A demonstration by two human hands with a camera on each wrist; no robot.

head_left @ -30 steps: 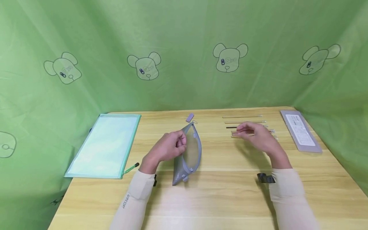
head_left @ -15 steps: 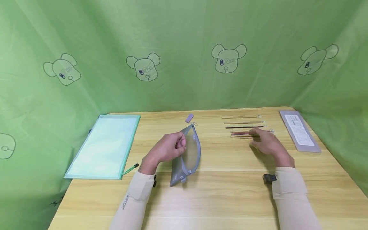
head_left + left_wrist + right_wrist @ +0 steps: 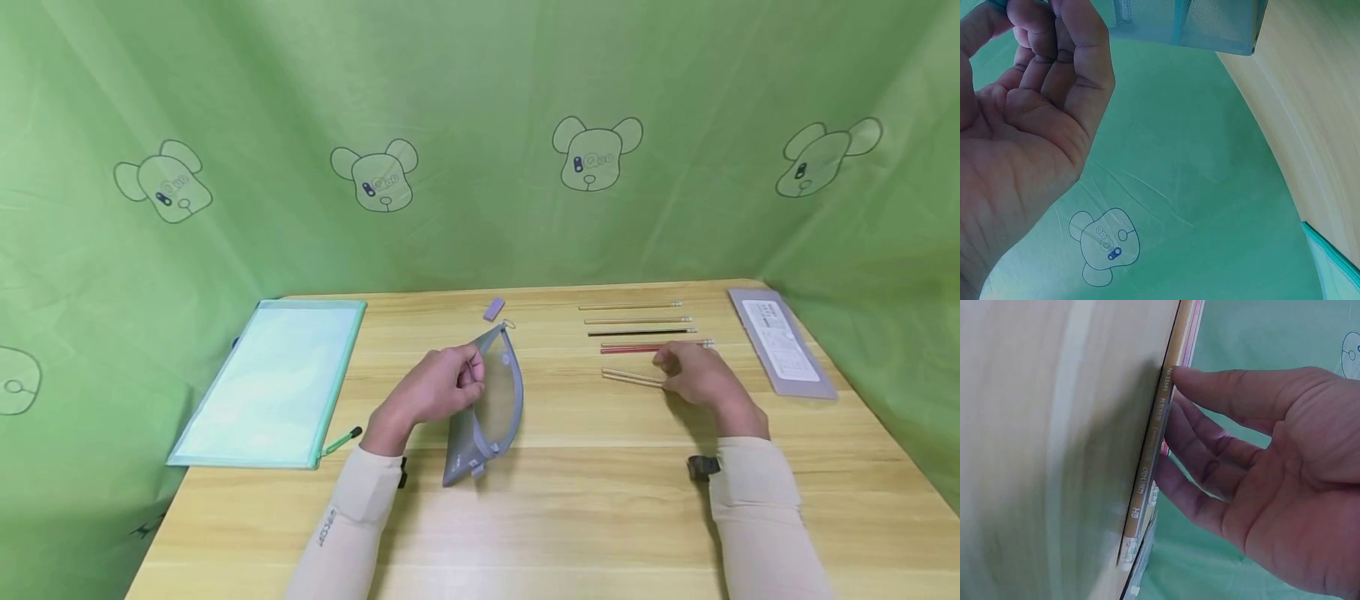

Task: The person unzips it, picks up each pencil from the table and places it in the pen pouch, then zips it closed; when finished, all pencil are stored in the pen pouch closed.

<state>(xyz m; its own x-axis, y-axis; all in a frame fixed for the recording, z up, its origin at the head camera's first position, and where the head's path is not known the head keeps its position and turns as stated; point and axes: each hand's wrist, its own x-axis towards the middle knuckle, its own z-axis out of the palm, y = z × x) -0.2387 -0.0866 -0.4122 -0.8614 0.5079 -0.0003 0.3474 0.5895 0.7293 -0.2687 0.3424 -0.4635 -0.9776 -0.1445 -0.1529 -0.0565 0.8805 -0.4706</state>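
My left hand point(image 3: 438, 385) pinches the rim of a grey zip pouch point(image 3: 519, 392), whose mouth gapes toward the right. Mesh on the pouch point(image 3: 1210, 25) shows at the top of the left wrist view. On the right, my right hand point(image 3: 701, 375) pinches two wooden pencils point(image 3: 632, 377) low over the table, covering their right ends. Close up, the right wrist view has thumb and fingertips at a pencil point(image 3: 1147, 469) lettered HB. Just beyond lie a red pencil point(image 3: 630, 350) and a wooden one, with a black pencil point(image 3: 637, 332) farther back.
Two more wooden pencils point(image 3: 637, 320) lie at the back. A purple eraser point(image 3: 493, 309) sits behind the pouch. At left lies a teal-edged zip folder point(image 3: 270, 383); at right, a grey flat case point(image 3: 783, 342) with a white label. Green curtain point(image 3: 480, 208) surrounds the wooden table point(image 3: 570, 517).
My right hand has come down onto the row of pencils and drawn two wooden ones toward the near side, apart from the others. The left hand keeps its hold on the pouch.
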